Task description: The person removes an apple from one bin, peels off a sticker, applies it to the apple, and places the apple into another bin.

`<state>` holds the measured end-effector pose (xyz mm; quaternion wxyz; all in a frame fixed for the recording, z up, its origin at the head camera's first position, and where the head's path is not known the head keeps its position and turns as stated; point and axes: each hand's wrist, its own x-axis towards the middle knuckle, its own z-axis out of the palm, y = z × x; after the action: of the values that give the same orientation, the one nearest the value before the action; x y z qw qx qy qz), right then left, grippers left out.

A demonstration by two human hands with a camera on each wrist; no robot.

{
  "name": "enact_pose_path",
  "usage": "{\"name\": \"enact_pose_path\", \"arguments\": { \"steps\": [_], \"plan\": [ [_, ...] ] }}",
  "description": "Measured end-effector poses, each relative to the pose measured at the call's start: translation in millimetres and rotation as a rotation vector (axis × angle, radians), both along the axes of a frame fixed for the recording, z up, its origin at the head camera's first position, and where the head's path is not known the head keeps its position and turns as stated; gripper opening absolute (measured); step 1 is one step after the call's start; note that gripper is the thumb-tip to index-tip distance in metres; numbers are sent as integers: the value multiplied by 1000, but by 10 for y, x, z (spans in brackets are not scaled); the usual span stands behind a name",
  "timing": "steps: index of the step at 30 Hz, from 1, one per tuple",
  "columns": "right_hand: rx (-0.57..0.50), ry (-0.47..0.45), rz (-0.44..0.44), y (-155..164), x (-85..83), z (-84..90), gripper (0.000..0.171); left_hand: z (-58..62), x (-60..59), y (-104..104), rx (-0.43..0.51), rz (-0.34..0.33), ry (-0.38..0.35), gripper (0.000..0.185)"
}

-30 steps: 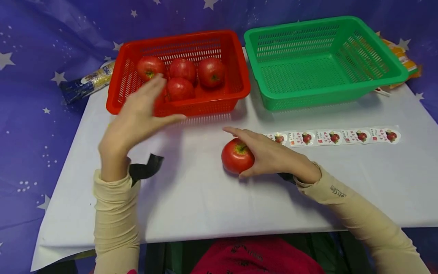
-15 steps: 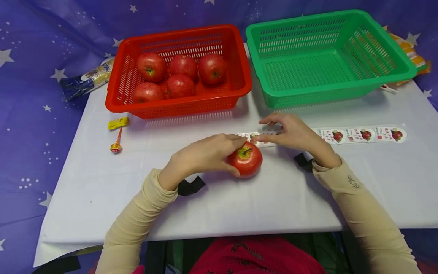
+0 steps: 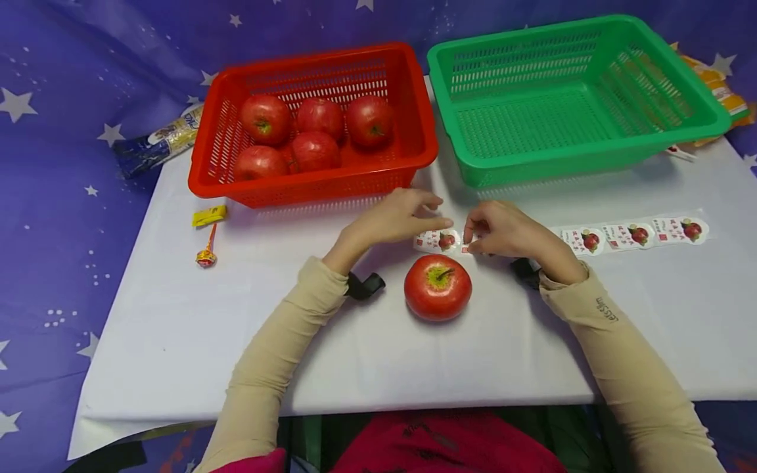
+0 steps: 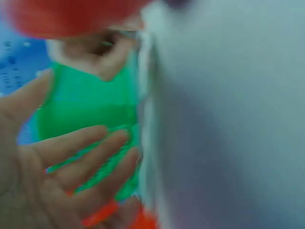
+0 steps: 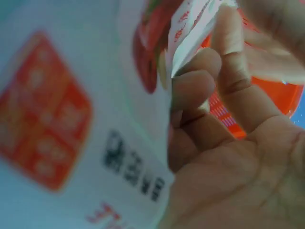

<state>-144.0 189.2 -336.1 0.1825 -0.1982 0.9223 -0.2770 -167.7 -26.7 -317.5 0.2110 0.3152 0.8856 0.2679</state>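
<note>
A red apple (image 3: pixel 437 288) stands free on the white table (image 3: pixel 177 315), stem up, in the head view. Just behind it lies a strip of apple stickers (image 3: pixel 615 235). My left hand (image 3: pixel 440 213) reaches over with straight fingers and presses the strip's left end (image 3: pixel 434 242). My right hand (image 3: pixel 473 231) pinches the strip just right of that. The right wrist view shows a sticker edge (image 5: pixel 190 33) lifted between the thumb and curled fingers (image 5: pixel 195 90). In the blurred left wrist view my fingers (image 4: pixel 90 148) lie straight.
A red basket (image 3: pixel 414 157) with several apples stands at the back left, and a green basket (image 3: pixel 568 164) with nothing in it at the back right. A lollipop (image 3: pixel 206 253) and a yellow wrapper (image 3: pixel 209 215) lie at the left. Packets lie beyond both table ends.
My left hand came from the red basket, held the apple briefly, then let go and moved to the strip. My right hand left the apple and pinched the strip.
</note>
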Motion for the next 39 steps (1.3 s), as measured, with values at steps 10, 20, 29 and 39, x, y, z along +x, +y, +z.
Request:
{"name": "enact_pose_path", "arguments": {
  "steps": [10,20,29,39],
  "plan": [
    [-122,-52,-36,111,6,-22,11,-267,-158,273,53,-48,-291,26],
    [-274,-47,-299,117,-5,14,26,-422,-206,253,683,73,-559,48],
    [-279,232,-116,86,37,-34,4,-456,-194,279,568,62,-555,38],
    [-733,182,96,4,119,-10,12,-456,-220,235,337,5,-205,24]
  ]
}}
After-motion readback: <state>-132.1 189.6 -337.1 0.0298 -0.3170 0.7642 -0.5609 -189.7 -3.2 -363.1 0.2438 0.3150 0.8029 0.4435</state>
